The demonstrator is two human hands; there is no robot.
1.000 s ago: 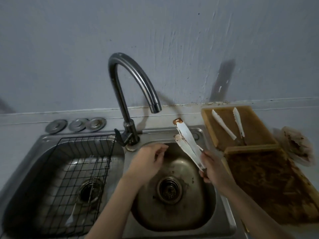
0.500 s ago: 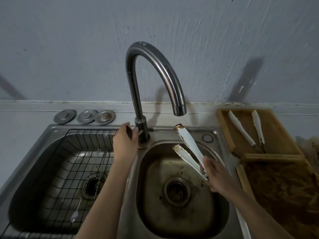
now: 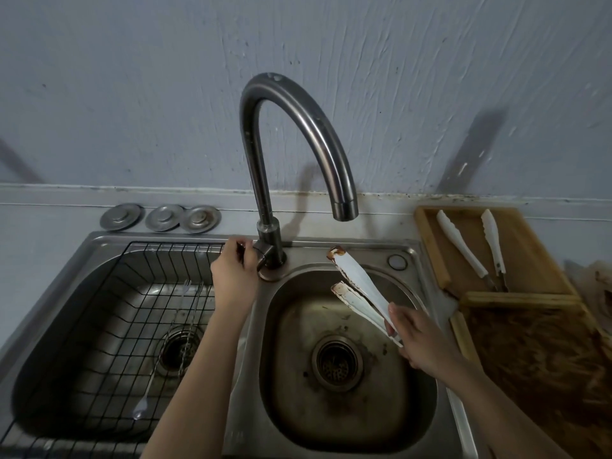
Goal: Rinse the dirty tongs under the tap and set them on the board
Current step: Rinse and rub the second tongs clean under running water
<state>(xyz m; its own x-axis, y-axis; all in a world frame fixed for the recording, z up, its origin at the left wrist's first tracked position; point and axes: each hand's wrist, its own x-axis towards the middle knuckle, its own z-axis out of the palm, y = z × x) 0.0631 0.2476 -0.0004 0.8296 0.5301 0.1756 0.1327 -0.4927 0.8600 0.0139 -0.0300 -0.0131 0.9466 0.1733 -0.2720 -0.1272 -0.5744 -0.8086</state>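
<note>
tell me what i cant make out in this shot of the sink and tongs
All in the head view:
- Tap handle: the left hand covers most of it, so its position is unclear.
- Dirty tongs: the handle end is hidden inside the right hand.
- Clean tongs on the board: the hinge ends are dark and too small to read.
- Stained board: cut off by the right and bottom edges.

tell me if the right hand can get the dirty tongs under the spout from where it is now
Probably yes. The right hand grips the dirty tongs over the right basin, their stained tips just below and beside the spout. Nothing stands between them; the left hand is off at the tap handle.
</note>
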